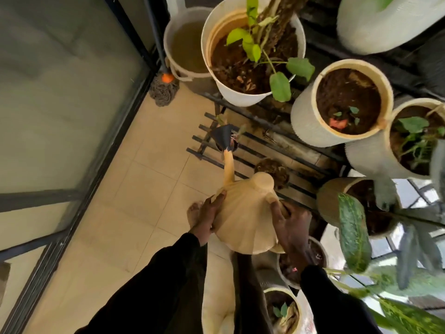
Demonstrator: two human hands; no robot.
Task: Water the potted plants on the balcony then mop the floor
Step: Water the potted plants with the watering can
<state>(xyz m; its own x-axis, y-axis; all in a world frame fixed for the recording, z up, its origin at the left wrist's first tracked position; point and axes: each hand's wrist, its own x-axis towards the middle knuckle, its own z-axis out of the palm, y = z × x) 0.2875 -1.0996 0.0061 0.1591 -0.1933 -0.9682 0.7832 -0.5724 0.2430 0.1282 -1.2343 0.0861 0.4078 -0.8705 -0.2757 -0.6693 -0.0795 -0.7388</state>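
I hold a cream watering can tilted forward, its long spout ending in a dark rose over a small dark pot on a black slatted rack. My left hand presses flat against the can's left side. My right hand grips the handle on its right side. A large white pot with a leafy stem stands behind, and two cream pots stand to the right. A mop leans in the far corner.
A white bucket of murky water sits next to the mop. A glass door with a dark frame runs along the left. More pots crowd the lower right with a variegated leaf. The beige tile floor lies between.
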